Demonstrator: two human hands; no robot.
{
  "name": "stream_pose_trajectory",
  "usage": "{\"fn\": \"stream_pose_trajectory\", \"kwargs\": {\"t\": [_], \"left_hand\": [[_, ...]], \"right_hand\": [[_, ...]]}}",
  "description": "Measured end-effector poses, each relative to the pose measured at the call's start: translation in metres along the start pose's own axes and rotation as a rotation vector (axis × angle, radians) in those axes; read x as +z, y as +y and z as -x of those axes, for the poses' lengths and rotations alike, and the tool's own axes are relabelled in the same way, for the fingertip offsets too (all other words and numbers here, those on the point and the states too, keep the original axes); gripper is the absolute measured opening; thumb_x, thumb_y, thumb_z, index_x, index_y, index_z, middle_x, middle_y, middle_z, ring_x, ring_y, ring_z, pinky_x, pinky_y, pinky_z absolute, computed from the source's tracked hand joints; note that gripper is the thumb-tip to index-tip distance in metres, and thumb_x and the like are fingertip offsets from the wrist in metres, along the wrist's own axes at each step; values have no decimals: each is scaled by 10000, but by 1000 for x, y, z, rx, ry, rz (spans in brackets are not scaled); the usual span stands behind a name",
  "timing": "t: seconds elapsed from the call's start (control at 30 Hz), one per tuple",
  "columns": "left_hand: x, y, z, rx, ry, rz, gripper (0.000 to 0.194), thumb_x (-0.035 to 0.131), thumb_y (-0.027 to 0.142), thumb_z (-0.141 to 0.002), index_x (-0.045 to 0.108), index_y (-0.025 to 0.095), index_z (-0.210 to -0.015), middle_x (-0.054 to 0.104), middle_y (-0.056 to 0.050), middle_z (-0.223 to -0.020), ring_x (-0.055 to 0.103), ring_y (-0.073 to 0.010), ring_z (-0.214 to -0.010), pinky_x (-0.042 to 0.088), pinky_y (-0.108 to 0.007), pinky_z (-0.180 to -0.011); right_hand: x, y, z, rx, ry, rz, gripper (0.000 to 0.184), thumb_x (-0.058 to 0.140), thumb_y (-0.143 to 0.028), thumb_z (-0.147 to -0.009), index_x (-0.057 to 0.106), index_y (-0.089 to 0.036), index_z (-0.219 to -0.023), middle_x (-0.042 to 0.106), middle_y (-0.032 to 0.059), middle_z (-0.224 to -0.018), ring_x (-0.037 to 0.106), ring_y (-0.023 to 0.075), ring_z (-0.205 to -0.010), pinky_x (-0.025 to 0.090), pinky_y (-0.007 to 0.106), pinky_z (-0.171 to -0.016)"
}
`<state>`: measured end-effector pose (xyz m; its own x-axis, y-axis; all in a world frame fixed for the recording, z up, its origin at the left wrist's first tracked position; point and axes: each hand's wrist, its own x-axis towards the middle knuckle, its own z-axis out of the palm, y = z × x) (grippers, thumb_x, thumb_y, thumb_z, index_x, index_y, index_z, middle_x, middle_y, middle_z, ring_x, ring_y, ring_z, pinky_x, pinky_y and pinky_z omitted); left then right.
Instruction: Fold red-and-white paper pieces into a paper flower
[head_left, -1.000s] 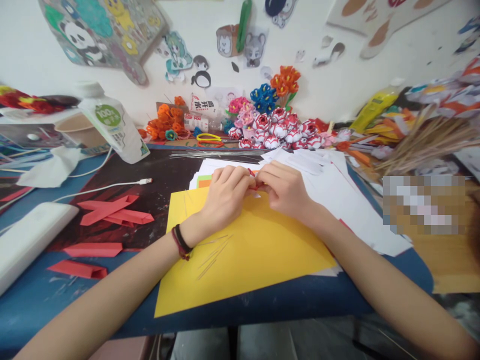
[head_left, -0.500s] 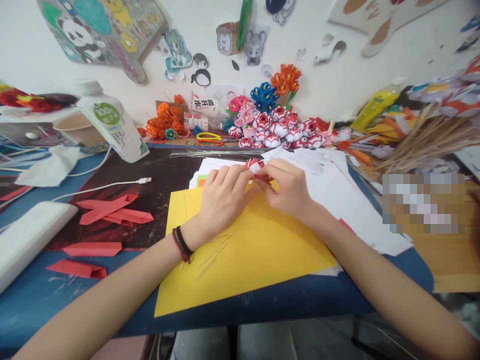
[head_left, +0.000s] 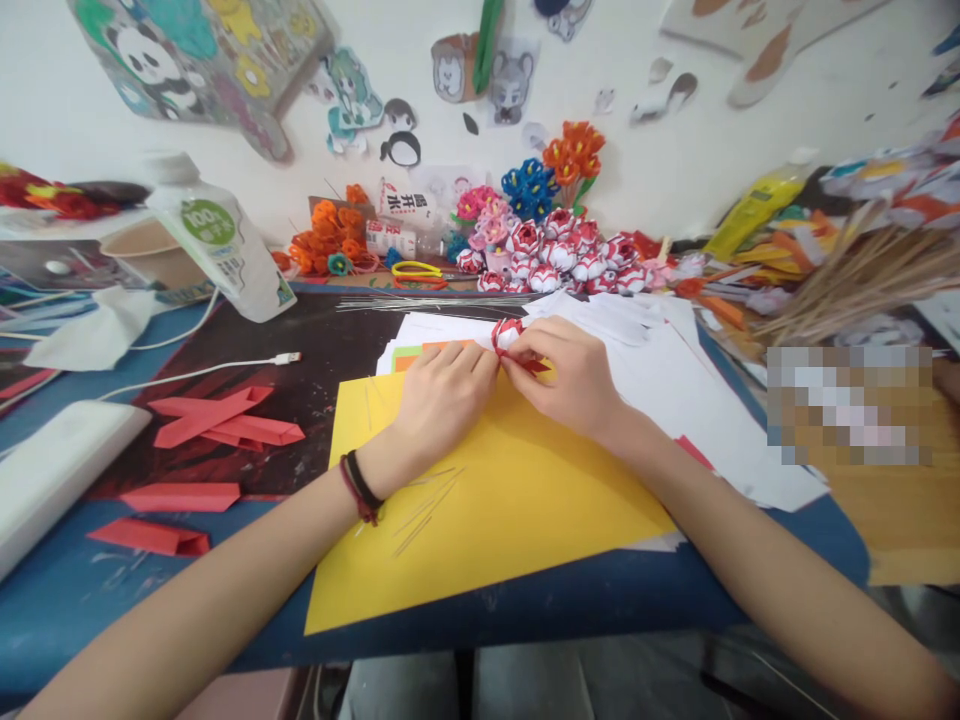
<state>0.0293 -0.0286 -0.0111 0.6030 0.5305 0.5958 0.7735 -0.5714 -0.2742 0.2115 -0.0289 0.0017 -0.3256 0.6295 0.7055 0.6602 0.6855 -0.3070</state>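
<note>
A small red-and-white paper flower (head_left: 508,333) shows between my two hands, over the far edge of the yellow sheet (head_left: 510,520). My left hand (head_left: 450,400) is closed, its curled fingertips at the flower's left side and base, mostly hidden behind the knuckles. From the right, my right hand (head_left: 566,375) pinches at the flower's base with thumb and fingers. A dark red paper bit (head_left: 537,366) sticks out under those fingers. Several thin wires (head_left: 427,515) lie on the yellow sheet below my left hand.
Folded red paper pieces (head_left: 225,420) lie left on the dark mat. White paper sheets (head_left: 675,400) spread to the right. Finished flowers (head_left: 559,255), yellow-handled pliers (head_left: 418,274) and a leaning white bottle (head_left: 217,240) stand along the back. A white power bank (head_left: 67,480) sits far left.
The left fingers have drawn down and slightly left, so more of the flower shows. The right hand stays at its base, barely shifted.
</note>
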Motion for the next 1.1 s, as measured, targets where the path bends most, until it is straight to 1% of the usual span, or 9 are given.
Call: {"fn": "stream_pose_trajectory", "kwargs": {"t": [0.1, 0.2, 0.3, 0.4, 0.53, 0.67, 0.77, 0.87, 1.1], "left_hand": [[0, -1, -1, -2, 28, 18, 249, 455, 145, -952, 552, 184, -726, 578, -8, -694, 527, -163, -674, 348, -312, -612], [-1, 0, -2, -6, 30, 40, 254, 447, 147, -954, 556, 181, -726, 574, -6, -682, 521, -156, -664, 344, -303, -602], [-2, 0, -2, 2, 23, 49, 254, 436, 141, -956, 563, 177, -739, 580, -11, -692, 525, -156, -674, 348, -300, -606], [-2, 0, -2, 2, 22, 44, 242, 438, 140, -954, 570, 173, -754, 591, -17, -705, 535, -159, -692, 348, -298, -610], [-2, 1, -2, 2, 9, 73, 254, 429, 153, -961, 571, 178, -752, 595, -12, -677, 529, -157, -672, 331, -298, -579], [-3, 1, -2, -5, -16, 114, 242, 429, 153, -962, 568, 176, -765, 609, -12, -683, 531, -151, -672, 303, -291, -551], [-3, 2, -2, -4, -39, 146, 228, 423, 148, -964, 565, 167, -787, 625, -18, -709, 541, -151, -689, 306, -281, -561], [-4, 3, -2, 7, -60, 155, 211, 422, 139, -960, 564, 166, -808, 630, -14, -729, 547, -151, -701, 323, -278, -577], [-2, 2, -2, 14, -26, 124, 192, 436, 139, -942, 570, 175, -810, 626, -8, -708, 543, -153, -682, 340, -290, -586]], "right_hand": [[-1, 1, -3, 18, 14, 38, 90, 627, -211, -850, 610, -205, -761, 632, 39, -833, 576, 202, -834, 459, 359, -762], [-1, 2, -4, 43, 24, 35, 77, 645, -203, -834, 613, -206, -764, 638, 71, -1008, 591, 236, -968, 465, 416, -866], [-1, 1, -4, 65, -9, -88, 69, 601, -154, -844, 600, -206, -799, 619, 83, -1126, 610, 220, -1012, 508, 377, -845], [-2, -2, -4, 92, -24, -182, 94, 590, -131, -843, 594, -210, -793, 631, 73, -1117, 630, 199, -982, 538, 338, -800], [-6, -5, -6, 144, -8, -204, 121, 614, -137, -828, 608, -213, -733, 636, 72, -1103, 634, 210, -997, 550, 362, -801], [-7, -3, -7, 157, 12, -223, 133, 640, -149, -817, 632, -212, -700, 629, 74, -1139, 617, 235, -1065, 538, 413, -865], [-8, 1, -7, 160, 30, -242, 121, 662, -151, -808, 657, -216, -706, 633, 63, -1118, 615, 237, -1063, 520, 446, -912], [-8, 5, -8, 175, 48, -272, 119, 681, -149, -797, 680, -219, -701, 630, 54, -1090, 625, 221, -1027, 518, 443, -922], [-5, 12, -8, 228, 58, -333, 104, 711, -170, -779, 686, -214, -689, 638, 46, -1064, 644, 205, -978, 522, 426, -910]]}}
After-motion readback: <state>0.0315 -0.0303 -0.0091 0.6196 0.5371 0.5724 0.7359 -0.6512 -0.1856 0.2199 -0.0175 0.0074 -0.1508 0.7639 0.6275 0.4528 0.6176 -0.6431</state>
